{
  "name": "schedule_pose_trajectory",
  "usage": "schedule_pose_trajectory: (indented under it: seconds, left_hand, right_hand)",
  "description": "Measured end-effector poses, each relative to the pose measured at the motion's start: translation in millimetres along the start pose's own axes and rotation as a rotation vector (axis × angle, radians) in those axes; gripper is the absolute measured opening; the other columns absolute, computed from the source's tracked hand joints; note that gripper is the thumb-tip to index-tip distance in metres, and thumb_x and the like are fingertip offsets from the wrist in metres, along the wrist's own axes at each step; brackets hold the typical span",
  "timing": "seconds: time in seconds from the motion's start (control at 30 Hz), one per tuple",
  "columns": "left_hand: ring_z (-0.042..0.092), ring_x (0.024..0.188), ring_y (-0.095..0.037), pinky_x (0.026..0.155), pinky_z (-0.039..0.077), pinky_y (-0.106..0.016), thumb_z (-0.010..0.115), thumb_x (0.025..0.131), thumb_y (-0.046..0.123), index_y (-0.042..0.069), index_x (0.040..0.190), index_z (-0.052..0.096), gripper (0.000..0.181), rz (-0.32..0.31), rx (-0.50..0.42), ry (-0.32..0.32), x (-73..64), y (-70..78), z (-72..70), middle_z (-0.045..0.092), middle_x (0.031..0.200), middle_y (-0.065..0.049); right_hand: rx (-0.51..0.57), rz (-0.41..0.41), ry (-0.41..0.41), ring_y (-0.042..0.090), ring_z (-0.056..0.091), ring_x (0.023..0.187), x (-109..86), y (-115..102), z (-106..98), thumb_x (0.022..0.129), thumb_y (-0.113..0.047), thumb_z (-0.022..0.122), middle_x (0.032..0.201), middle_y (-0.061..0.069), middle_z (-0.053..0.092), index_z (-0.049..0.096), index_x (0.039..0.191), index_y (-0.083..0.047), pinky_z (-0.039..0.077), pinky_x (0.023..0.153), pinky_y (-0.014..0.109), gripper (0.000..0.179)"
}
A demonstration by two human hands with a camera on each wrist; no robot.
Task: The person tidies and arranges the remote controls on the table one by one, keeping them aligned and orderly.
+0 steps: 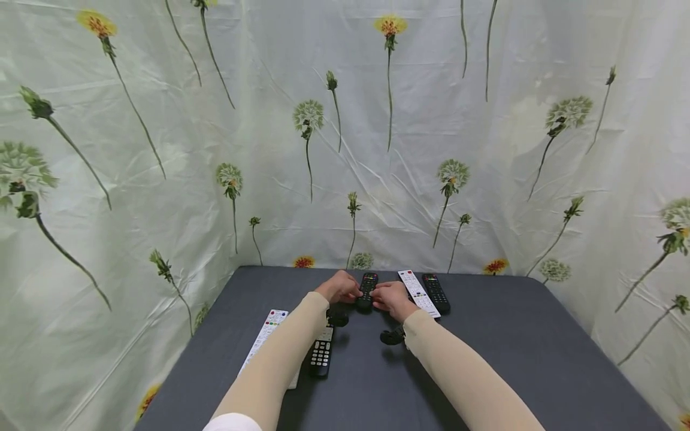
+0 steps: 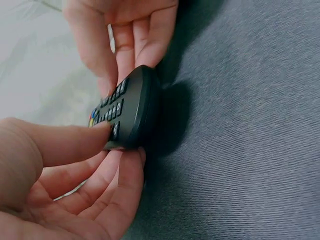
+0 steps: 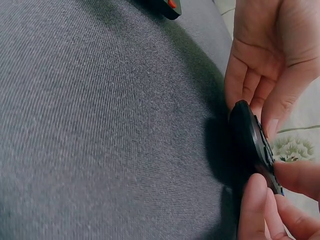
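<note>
A black remote control (image 1: pixel 367 291) with rows of buttons is held between both hands near the back of the table. My left hand (image 1: pixel 342 288) pinches its left edge, the thumb over the buttons and the fingers at the side and underneath. On the opposite edge, my right hand (image 1: pixel 393 299) pinches it likewise, thumb on the button face. In the left wrist view, the near end of the remote (image 2: pixel 137 110) is tilted slightly, with a shadow on the cloth below. The right wrist view shows the remote (image 3: pixel 248 135) edge-on between the hands.
A white remote (image 1: pixel 419 293) and a black remote (image 1: pixel 438 294) lie right of the hands. At left lie another white remote (image 1: pixel 264 336) and a black one (image 1: pixel 320 354), partly hidden by the left arm. The dark grey table (image 1: pixel 485 359) backs onto a flowered curtain (image 1: pixel 269 149).
</note>
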State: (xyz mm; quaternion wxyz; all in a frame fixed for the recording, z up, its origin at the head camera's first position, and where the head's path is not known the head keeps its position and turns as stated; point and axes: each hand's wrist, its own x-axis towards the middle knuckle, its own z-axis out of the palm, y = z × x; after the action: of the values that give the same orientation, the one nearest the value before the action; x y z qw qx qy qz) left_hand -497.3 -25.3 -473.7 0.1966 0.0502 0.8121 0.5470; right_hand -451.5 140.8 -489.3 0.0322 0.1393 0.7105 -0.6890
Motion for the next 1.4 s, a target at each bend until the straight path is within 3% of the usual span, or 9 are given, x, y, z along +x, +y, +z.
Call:
schedule_pose_trajectory:
  seconds: [0.27, 0.7, 0.97, 1.23, 1.4]
  left_hand:
    - [0.062, 0.072, -0.019, 0.072, 0.060, -0.036, 0.065, 0.089, -0.010, -0.009, 0.112, 0.068, 0.023, 0.000, -0.128, 0.018, -0.4, 3.6, -2.7, 0.066, 0.098, -0.016]
    - [0.068, 0.072, -0.020, 0.070, 0.060, -0.033, 0.065, 0.089, -0.011, -0.010, 0.115, 0.064, 0.026, 0.029, -0.245, -0.032, -14.7, 14.2, -13.7, 0.067, 0.097, -0.019]
    - [0.068, 0.071, -0.020, 0.071, 0.060, -0.034, 0.066, 0.088, -0.012, -0.009, 0.114, 0.062, 0.027, 0.040, -0.282, -0.068, -27.4, 8.9, -17.3, 0.065, 0.099, -0.020]
    - [0.068, 0.071, -0.022, 0.071, 0.060, -0.037, 0.066, 0.088, -0.009, 0.002, 0.137, 0.055, 0.052, 0.020, -0.249, -0.082, -49.1, 0.1, -16.6, 0.068, 0.099, -0.023]
    - [0.070, 0.075, -0.024, 0.069, 0.060, -0.038, 0.062, 0.090, -0.008, 0.001, 0.141, 0.052, 0.053, 0.014, -0.257, -0.093, -62.5, -8.2, -14.5, 0.068, 0.099, -0.023]
  right_hand:
    - [-0.005, -0.043, -0.043, 0.011, 0.065, 0.063, -3.6, -12.5, -4.0, 0.086, 0.010, 0.068, 0.106, 0.020, 0.068, 0.057, 0.135, 0.006, 0.059, 0.064, 0.027, 0.050]
    - [0.006, -0.063, -0.141, 0.012, 0.067, 0.066, -14.3, -33.7, -12.1, 0.086, 0.009, 0.068, 0.094, 0.017, 0.070, 0.051, 0.143, -0.001, 0.060, 0.065, 0.030, 0.060]
    - [-0.025, -0.109, -0.212, 0.018, 0.070, 0.074, -24.3, -33.5, -14.9, 0.085, 0.007, 0.067, 0.102, 0.020, 0.070, 0.047, 0.148, -0.004, 0.060, 0.075, 0.039, 0.066]
    - [-0.092, -0.134, -0.278, 0.022, 0.071, 0.077, -39.9, -25.7, -15.1, 0.084, 0.008, 0.070, 0.097, 0.017, 0.072, 0.035, 0.155, -0.010, 0.060, 0.076, 0.045, 0.081]
    - [-0.122, -0.148, -0.315, 0.023, 0.070, 0.078, -50.3, -15.8, -13.9, 0.084, 0.008, 0.072, 0.099, 0.017, 0.071, 0.030, 0.157, -0.009, 0.060, 0.073, 0.043, 0.086]
